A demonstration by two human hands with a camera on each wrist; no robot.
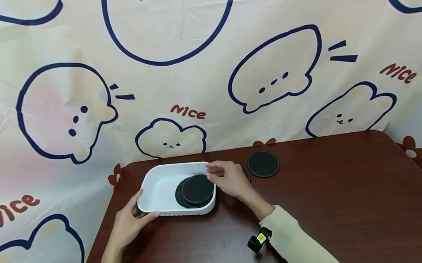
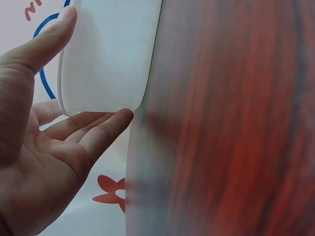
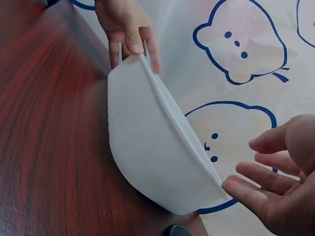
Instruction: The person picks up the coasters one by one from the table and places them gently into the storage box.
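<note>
Tray (image 1: 151, 194) stays steady if our left hand (image 1: 127, 221) keeps pinching its corner; our right hand (image 1: 228, 178) hovers open over the discs (image 1: 196, 190).

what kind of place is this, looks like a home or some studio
Probably a makeshift recording setup, not a lived-in room: a printed cartoon-bear cloth hangs as backdrop behind a dark wooden table holding only a white tray and black discs.

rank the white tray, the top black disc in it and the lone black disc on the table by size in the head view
1. white tray, clearly largest.
2. top black disc and lone black disc: they look alike, so no ranking; the lone one lies farther from the camera.
</note>
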